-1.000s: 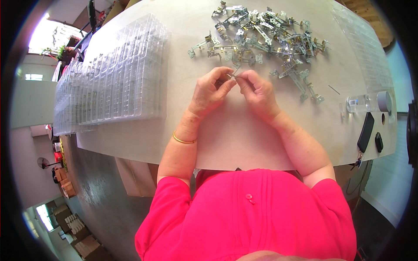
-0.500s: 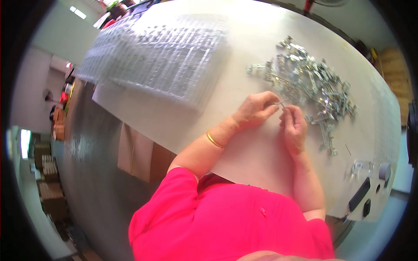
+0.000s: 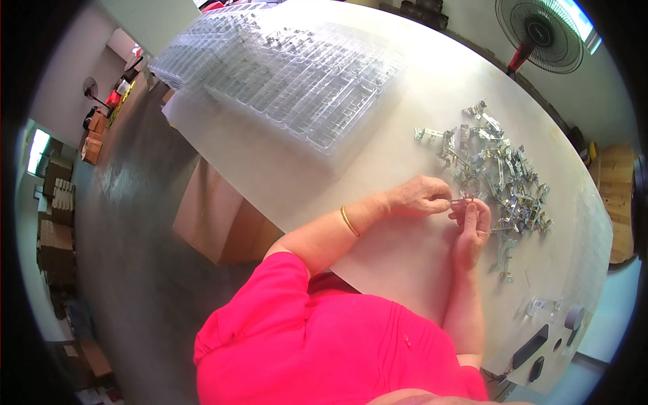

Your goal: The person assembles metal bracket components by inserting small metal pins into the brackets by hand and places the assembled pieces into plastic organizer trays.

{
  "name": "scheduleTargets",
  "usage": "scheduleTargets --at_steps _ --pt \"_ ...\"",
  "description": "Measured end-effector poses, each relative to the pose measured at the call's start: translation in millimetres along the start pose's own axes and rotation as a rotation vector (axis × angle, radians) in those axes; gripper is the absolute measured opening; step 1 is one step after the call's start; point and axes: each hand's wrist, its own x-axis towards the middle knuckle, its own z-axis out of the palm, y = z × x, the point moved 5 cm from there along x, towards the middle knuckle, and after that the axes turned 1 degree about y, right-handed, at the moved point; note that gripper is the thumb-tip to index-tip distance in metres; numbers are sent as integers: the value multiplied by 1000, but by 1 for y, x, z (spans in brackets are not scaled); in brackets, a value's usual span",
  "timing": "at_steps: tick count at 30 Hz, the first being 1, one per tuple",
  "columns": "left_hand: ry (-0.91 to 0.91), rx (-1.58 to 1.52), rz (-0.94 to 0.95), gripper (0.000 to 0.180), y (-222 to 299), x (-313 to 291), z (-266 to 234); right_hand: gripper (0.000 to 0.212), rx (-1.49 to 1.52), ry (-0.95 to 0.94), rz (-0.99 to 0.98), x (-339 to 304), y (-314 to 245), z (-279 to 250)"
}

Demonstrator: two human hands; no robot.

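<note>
My left hand (image 3: 420, 196), a gold bangle (image 3: 349, 221) on its wrist, is closed in a pinch. Facing it, my right hand (image 3: 472, 229) pinches too. Between the fingertips of both sits a small, thin metal part (image 3: 460, 202), held just above the table; its exact kind is too small to make out. Right beyond my hands lies a loose pile of silvery metal brackets (image 3: 503, 165), some with brassy bits. The pile comes close to my right fingers.
Transparent compartment trays (image 3: 317, 94), stacked and partly filled with metal parts, stand at the table's (image 3: 398, 270) far left. Near the right edge lie a small transparent container (image 3: 540, 307), a grey roll (image 3: 574, 317) and a black bar-shaped object (image 3: 530, 346). A cardboard box (image 3: 219, 212) stands below the left edge.
The view has shifted, bringing the fan at the back into sight. Both hands still hold the small metal part, with the right fingers now curled higher around its end.
</note>
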Motion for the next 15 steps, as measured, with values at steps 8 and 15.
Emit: scheduleTargets --at_steps 8,15 --pt "76 29 8 28 7 -1 3 15 59 54 134 2 12 -10" --pt "199 348 241 18 18 -3 5 16 136 83 131 5 15 -11"
